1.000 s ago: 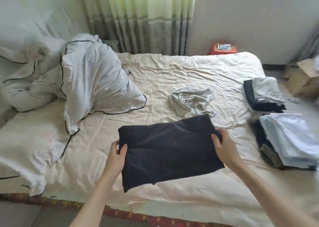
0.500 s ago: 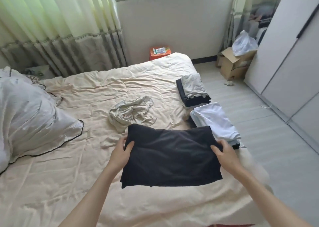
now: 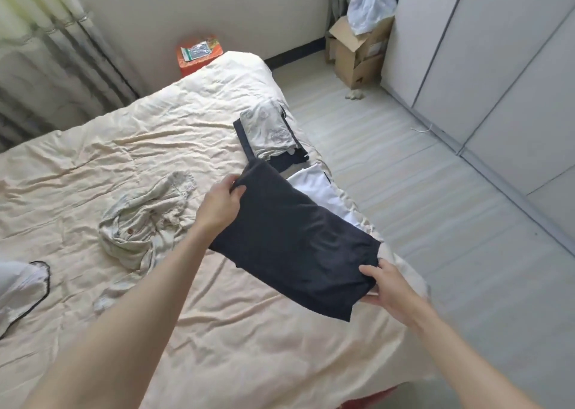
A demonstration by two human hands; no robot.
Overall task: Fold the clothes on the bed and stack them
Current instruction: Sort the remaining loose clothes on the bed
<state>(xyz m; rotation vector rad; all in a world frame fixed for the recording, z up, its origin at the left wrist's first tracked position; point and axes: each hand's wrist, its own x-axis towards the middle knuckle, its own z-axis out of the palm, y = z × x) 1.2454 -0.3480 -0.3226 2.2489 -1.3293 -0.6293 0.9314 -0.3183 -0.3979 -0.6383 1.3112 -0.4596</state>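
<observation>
Presently, item one: a folded black garment [image 3: 295, 246], held clear of the bed [image 3: 217, 346] over its right-hand edge, just above the white folded pile [image 3: 320, 190]. Left hand [image 3: 219, 204] grips the far corner, fingers curled over the cloth; right hand [image 3: 385, 287] pinches the near corner, thumb on top and fingers beneath.

Item two: a second stack [image 3: 270, 131] further along the same edge, pale patterned piece over dark ones. Item three: one crumpled light garment [image 3: 146, 225] mid-bed, not yet folded.

Handling note (a judgement only): the step looks like setting the black piece onto the white pile. To do it well, keep both corners level so the fold does not sag open, lower it flat, square its edges to the pile below, and let go only once the cloth rests fully; the pile sits close to the mattress edge, so a careless drop could tip it to the floor [image 3: 435, 222].

Not made out: most of the white pile, covered by the black piece; how many garments either stack holds; the bed's left portion, cut off, with only a black-piped white corner [image 3: 28, 284] showing; the right hand's underside fingers.
</observation>
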